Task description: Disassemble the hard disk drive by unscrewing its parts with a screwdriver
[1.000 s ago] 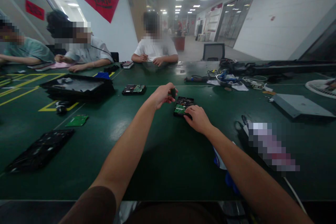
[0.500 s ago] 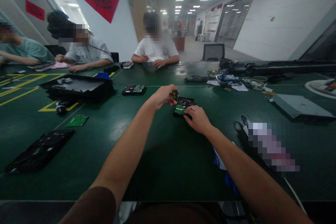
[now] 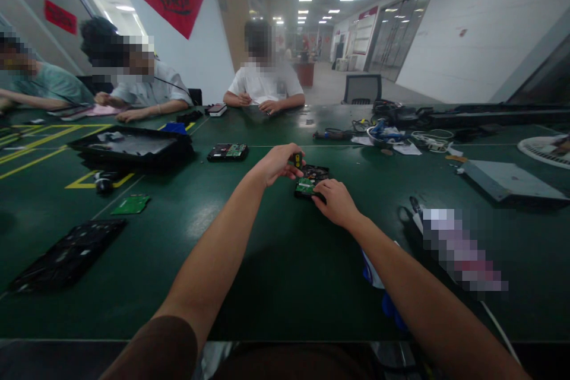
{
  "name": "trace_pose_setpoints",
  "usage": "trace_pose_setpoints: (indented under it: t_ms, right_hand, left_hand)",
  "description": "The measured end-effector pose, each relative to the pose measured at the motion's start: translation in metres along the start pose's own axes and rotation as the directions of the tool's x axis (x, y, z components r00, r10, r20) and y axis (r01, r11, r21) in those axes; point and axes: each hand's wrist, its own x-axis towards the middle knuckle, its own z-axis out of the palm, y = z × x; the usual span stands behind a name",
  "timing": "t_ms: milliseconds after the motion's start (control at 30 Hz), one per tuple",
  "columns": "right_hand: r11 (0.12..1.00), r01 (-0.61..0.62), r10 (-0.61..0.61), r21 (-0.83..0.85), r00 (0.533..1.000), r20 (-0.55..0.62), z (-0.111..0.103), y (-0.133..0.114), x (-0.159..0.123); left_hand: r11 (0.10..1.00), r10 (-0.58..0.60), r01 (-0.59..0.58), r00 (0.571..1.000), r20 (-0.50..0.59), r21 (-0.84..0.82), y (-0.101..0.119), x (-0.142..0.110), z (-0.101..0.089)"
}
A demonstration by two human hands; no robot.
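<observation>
On the green table in front of me lies a small black hard drive [image 3: 305,185] with a green circuit board showing on it. My right hand [image 3: 336,202] grips its near right edge, fingers bent and pressed to the casing. Just over the drive's far left side, my left hand [image 3: 280,165] is closed on a dark tool handle with yellow marks [image 3: 298,160], which looks like a screwdriver. Its shaft and tip cannot be made out. Beyond my left forearm sits a second drive with a circuit board [image 3: 227,152].
At left are a loose green circuit board [image 3: 130,204], a black frame part [image 3: 66,255] and a large black tray [image 3: 131,145]. At right lie a grey metal box [image 3: 514,181] and tangled cables [image 3: 430,141]. Several people sit across the table [image 3: 178,314].
Both hands keep almost the same place and hold. The tool handle in my left hand appears turned very slightly. The drive stays where it was.
</observation>
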Motion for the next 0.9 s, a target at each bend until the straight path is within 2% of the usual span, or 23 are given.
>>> trace_pose_setpoints:
  t_ms: [133, 333, 567, 733, 900]
  right_hand:
    - [1.0, 0.005, -0.005, -0.004, 1.0, -0.002, -0.0006, -0.0001, -0.0003]
    - [1.0, 0.005, -0.005, -0.004, 1.0, -0.005, -0.0002, 0.0001, -0.0003]
    - [1.0, 0.003, -0.003, 0.006, 1.0, -0.005, -0.0002, 0.0003, -0.0006]
    - [1.0, 0.003, -0.003, 0.01, 1.0, -0.006, -0.0006, 0.0, -0.0005]
    - [1.0, -0.002, 0.002, 0.004, 1.0, -0.002, -0.0008, -0.0009, -0.0002]
  left_hand:
    - [0.999, -0.007, 0.006, 1.0, -0.02, -0.041, 0.0002, 0.0009, 0.0001]
    - [0.996, 0.071, -0.065, 0.993, -0.089, 0.062, 0.0016, -0.0013, -0.0004]
    - [0.997, -0.019, 0.016, 0.999, -0.041, -0.075, 0.0033, -0.0012, 0.0006]
    - [0.999, 0.014, -0.016, 0.997, -0.076, -0.034, 0.0006, 0.001, -0.0029]
    - [0.996, -0.028, 0.028, 1.0, 0.011, -0.086, -0.0004, 0.0022, -0.0023]
